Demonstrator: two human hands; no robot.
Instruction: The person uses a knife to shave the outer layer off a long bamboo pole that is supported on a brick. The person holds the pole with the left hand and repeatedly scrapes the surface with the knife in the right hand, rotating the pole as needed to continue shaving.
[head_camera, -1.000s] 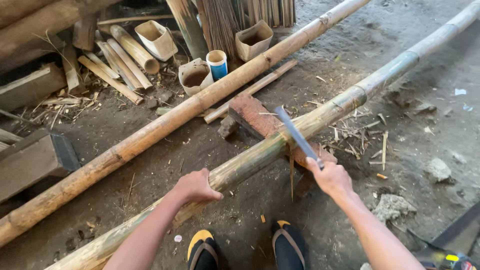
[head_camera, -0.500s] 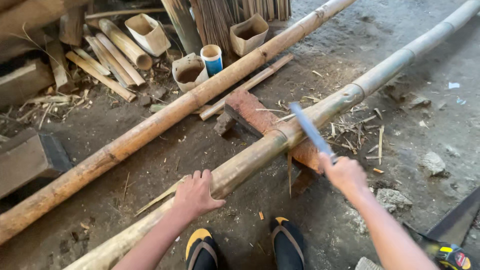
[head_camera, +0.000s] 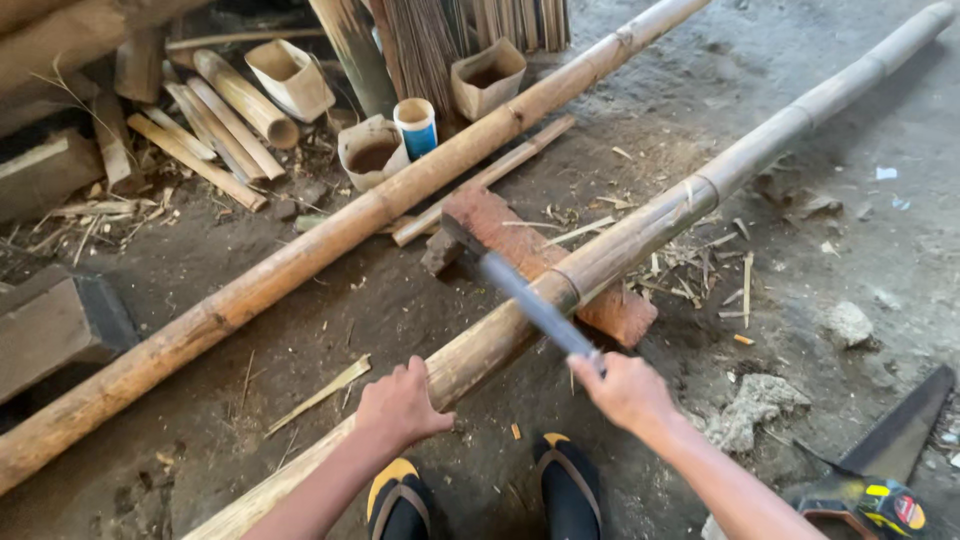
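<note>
L hand (head_camera: 400, 405) presses flat on the bamboo pole (head_camera: 640, 235) so it won't roll. R hand (head_camera: 628, 390) grips a long knife (head_camera: 530, 300), blade on the pole. Pole rests across a wood block (head_camera: 500, 225) on the dirt floor.

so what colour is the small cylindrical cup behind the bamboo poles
The small cylindrical cup is white at the top and blue below, seen clearly in the head view.

A bamboo pole (head_camera: 640, 235) lies across a wooden block (head_camera: 540, 262), another pole (head_camera: 330, 245) left of it.
</note>
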